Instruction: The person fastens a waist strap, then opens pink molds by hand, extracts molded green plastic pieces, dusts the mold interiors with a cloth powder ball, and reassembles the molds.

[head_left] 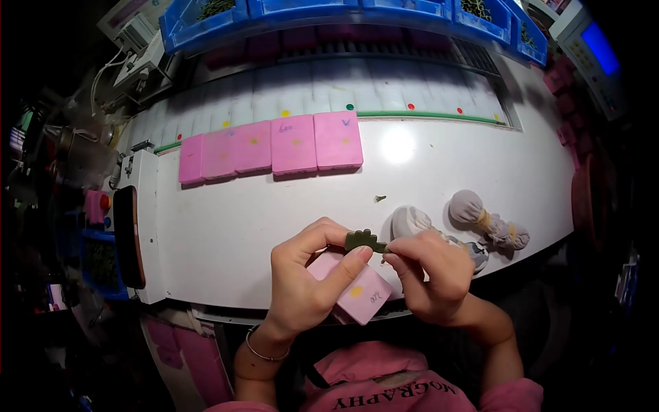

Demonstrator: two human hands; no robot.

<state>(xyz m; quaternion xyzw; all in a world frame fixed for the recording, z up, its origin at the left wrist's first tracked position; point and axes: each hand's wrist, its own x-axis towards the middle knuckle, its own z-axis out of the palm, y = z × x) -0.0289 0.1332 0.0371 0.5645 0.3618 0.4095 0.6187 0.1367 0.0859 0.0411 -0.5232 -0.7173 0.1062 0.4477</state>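
Note:
Between the thumb and fingers of my left hand [312,275] is a small dark green scalloped piece [362,239]. The fingertips of my right hand [436,271] are pinched at the right end of this piece; whether they grip it or a tiny bit beside it is hard to tell. Beneath my left hand a pink block [374,292] with a yellow spot and handwritten marks lies at the table's front edge, partly covered by the thumb. A tiny dark green scrap [379,198] rests on the white table behind my hands.
Several pink blocks [295,144] stand in a row at the back left. Two tied cloth bundles, one plain [467,206] and one patterned [410,221], lie right of my hands. Blue bins [302,8] line the back. A phone [127,233] sits at the left edge.

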